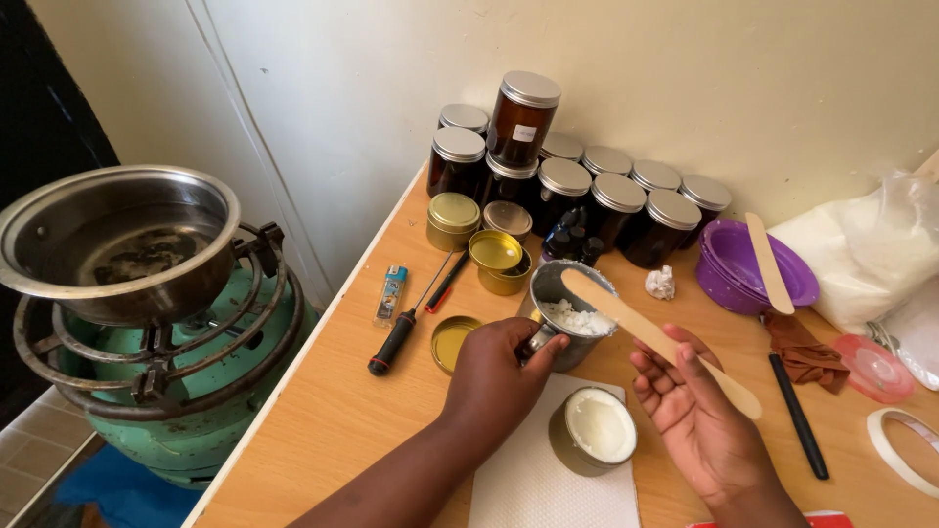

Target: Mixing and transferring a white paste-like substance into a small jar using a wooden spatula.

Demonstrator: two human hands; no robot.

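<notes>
Wooden and light brown, the counter (333,411) is standing against a pale wall, seen from the head camera looking down.

Near the middle, the left hand (494,376) is gripping the handle of a small metal cup (570,315) with white flakes inside. Its fingers are curled tight around the handle. The right hand (699,416) is sitting at about 4 o'clock from the cup. Its fingers are half open, and a flat wooden stick (650,337) is lying across them, pinned by the thumb. The far end of the stick is hanging over the cup.

Just below the hands, at 6 o'clock from the cup, a gold tin (594,430) full of white wax is standing on a white paper towel (528,484).

At 12 o'clock, brown jars (587,191) with silver lids are waiting by the wall. At 2 o'clock a purple bowl (748,269) is holding another stick. At 9 o'clock a screwdriver (406,328) and a lighter (391,291) are lying. Far off at 9 o'clock, a steel pot (122,240) is sitting on a green gas burner (196,411).
</notes>
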